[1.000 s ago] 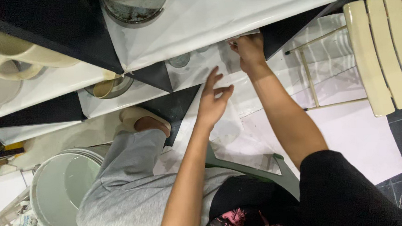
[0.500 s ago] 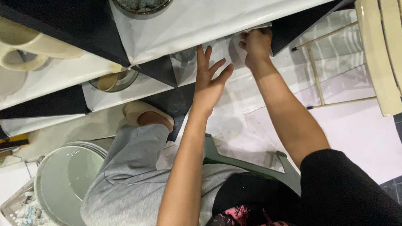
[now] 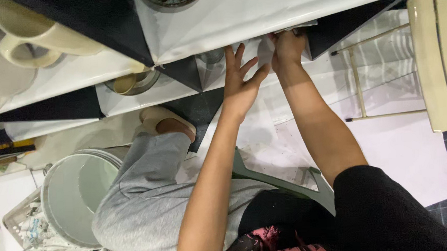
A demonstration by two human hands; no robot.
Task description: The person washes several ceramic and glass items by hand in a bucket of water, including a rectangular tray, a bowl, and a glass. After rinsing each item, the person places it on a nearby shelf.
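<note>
1. Mugs (image 3: 40,36), cream, top left on the black-and-white table (image 3: 278,8). A white bucket (image 3: 79,199) stands low left on the floor, beside the grey-trousered knee (image 3: 151,205).
2. Small bowl (image 3: 129,82) sits under the table edge, left of the hands.
3. Left hand (image 3: 242,86): fingers wide and splayed, palm flat against the white sheet (image 3: 258,48). It grips nothing.
4. White sheet: sits at the table's lower edge, between the two hands and touching both.
5. Right hand (image 3: 288,45): fingers narrow, curled onto the sheet's upper edge where it meets the table. The tips are partly hidden, so whether they pinch or only press can't be told.
6. Slatted cream chair (image 3: 434,58) is far right, well apart from the hands.
7. Progress, as a judgement: the sheet looks placed against the edge but not let go. Both hands are on it, so pressing it down and freeing the hands is left.
8. Versus the earlier frame: both hands sit higher and closer to the table edge. The left fingers are more spread, and the right hand is tucked further under the edge.
</note>
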